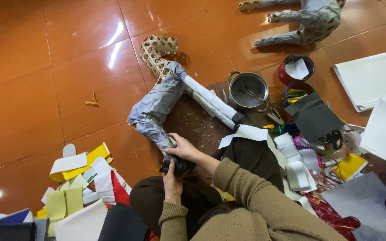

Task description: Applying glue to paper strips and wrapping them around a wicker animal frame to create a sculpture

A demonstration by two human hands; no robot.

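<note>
Low in the middle of the frame, both hands close on the near end of a paper-wrapped figure [157, 105] whose grey body runs up and slightly left from the lap toward a bare woven-cane part [156, 51] at its far end. The right hand [182, 148] wraps over the grey leg from the right, fingers curled around it; the left hand [171, 178] comes up from below and grips the dark-covered tip [177, 166], so both are clasped shut on the same end and about equally near. A second limb, wrapped in white, angles off to the right toward a metal pot [247, 89] that holds what look like thin tools, though I cannot tell which. Just beyond it, a red tin [295, 70] holds a scrap of pale paper. Cut pieces of yellow and white sheet [79, 172] lie at lower left, black scissors [335, 138] at right, and another wrapped figure [304, 20] at the top edge.
</note>
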